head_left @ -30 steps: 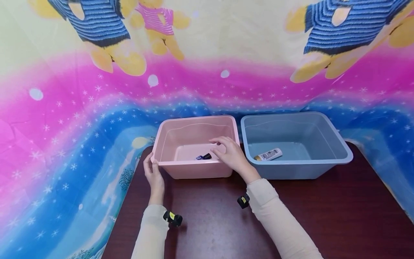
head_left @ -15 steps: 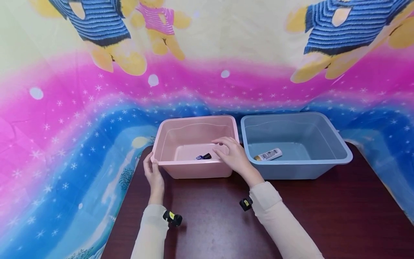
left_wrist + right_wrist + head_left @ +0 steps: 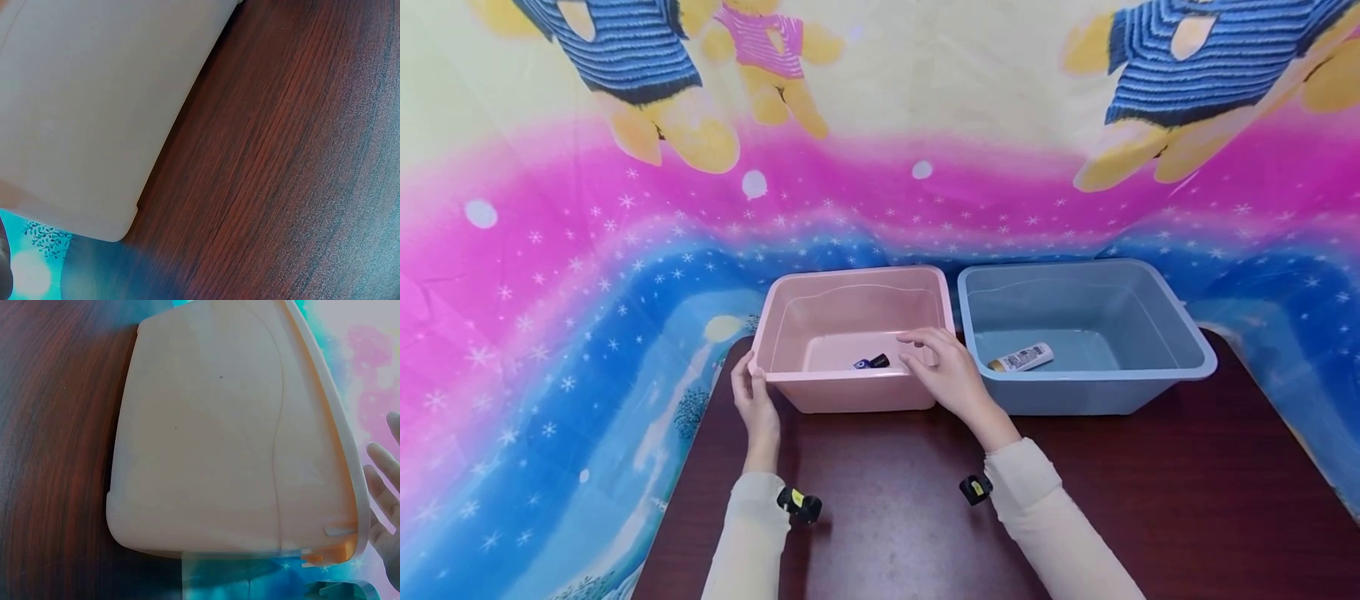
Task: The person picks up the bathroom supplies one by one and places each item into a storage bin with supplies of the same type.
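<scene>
Your left hand (image 3: 757, 407) grips the front-left corner of the pink plastic bin (image 3: 850, 392), thumb on its rim. Your right hand (image 3: 950, 372) hovers over the bin's front-right rim with fingers relaxed, holding nothing. A small dark bottle (image 3: 872, 363) lies inside the bin. The blue bin (image 3: 1180, 333) beside it holds a white tube (image 3: 1022, 358).

A makeshift indoor recording corner rather than a lived-in room: a dark wooden table (image 3: 887, 500) pushed against a wall draped in a cartoon-bear printed cloth (image 3: 587, 250), two plastic tubs, pink tub (image 3: 850, 392) and blue tub (image 3: 1090, 392), set side by side on it
</scene>
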Motion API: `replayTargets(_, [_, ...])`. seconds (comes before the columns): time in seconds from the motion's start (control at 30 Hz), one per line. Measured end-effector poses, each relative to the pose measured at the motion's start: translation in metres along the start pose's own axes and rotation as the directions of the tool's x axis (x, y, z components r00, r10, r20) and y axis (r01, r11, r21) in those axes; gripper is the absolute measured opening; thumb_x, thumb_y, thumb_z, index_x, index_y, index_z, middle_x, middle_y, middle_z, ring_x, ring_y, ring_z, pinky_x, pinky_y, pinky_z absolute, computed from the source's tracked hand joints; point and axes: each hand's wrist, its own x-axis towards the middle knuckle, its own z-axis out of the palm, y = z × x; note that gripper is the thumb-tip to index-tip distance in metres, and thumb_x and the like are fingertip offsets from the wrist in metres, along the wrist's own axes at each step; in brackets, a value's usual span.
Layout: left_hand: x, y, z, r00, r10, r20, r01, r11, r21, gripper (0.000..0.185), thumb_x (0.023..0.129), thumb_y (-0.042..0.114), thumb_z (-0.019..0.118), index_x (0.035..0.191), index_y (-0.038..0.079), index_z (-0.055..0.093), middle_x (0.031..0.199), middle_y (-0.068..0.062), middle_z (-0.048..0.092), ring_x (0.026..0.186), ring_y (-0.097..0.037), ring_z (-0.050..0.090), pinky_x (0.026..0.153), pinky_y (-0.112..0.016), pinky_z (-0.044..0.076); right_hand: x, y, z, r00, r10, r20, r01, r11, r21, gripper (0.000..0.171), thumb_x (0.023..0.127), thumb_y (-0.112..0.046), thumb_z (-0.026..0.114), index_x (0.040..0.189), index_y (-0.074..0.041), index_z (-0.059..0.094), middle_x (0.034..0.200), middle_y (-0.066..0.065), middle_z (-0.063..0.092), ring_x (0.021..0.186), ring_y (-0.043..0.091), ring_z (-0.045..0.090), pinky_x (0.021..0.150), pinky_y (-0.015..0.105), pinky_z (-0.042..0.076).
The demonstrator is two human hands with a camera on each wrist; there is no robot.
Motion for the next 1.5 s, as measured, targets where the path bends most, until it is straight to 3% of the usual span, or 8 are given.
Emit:
replayTargets(0.5, [-0.001, 0.001, 0.001, 1.0, -0.007, 0.009, 0.007, 1.0, 0.002, 0.042, 0.101, 0.01, 0.048, 0.138, -0.008, 0.043, 0.143, -0.018, 0.046, 0.131, -0.03, 0.042, 0.102, -0.028, 0.037, -0.019, -0.004, -0.007, 0.995, -0.066, -0.079, 0.066, 0.998, 0.003, 0.028, 0.089, -0.013, 0.075, 0.117, -0.014, 0.072, 0.125, 0.0, 0.066, 0.104, 0.019, 0.062, 0.086, 0.04, 0.053])
replayTargets(0.83, [0.0, 0.002, 0.002, 1.0, -0.015, -0.006, 0.015, 1.0, 0.006, 0.042, 0.1, 0.01, 0.048, 0.138, -0.008, 0.043, 0.143, -0.016, 0.047, 0.129, -0.023, 0.044, 0.102, -0.029, 0.038, -0.031, -0.009, -0.012, 0.991, -0.073, -0.11, 0.072, 0.997, -0.011, 0.026, 0.087, -0.012, 0.077, 0.113, -0.012, 0.073, 0.115, 0.003, 0.069, 0.107, 0.016, 0.06, 0.09, 0.04, 0.049])
replayTargets(1.1, [0.001, 0.0, 0.001, 1.0, -0.019, -0.014, 0.018, 0.999, -0.03, 0.04, 0.101, 0.012, 0.05, 0.137, -0.005, 0.046, 0.141, -0.012, 0.049, 0.13, -0.025, 0.043, 0.102, -0.029, 0.038, -0.04, -0.009, -0.019, 0.992, -0.063, -0.108, 0.061, 0.998, -0.017, 0.026, 0.088, -0.013, 0.076, 0.113, -0.013, 0.073, 0.114, 0.0, 0.069, 0.104, 0.015, 0.058, 0.094, 0.039, 0.046])
replayTargets(1.5, [-0.001, 0.002, 0.001, 0.999, -0.034, -0.004, 0.034, 0.999, -0.015, 0.042, 0.101, 0.01, 0.047, 0.14, -0.006, 0.042, 0.144, -0.018, 0.045, 0.129, -0.024, 0.044, 0.099, -0.027, 0.04, -0.056, -0.007, -0.027, 0.989, -0.056, -0.135, 0.054, 0.998, -0.02, 0.026, 0.087, -0.01, 0.076, 0.113, -0.014, 0.073, 0.113, 0.0, 0.069, 0.111, 0.017, 0.059, 0.098, 0.032, 0.043])
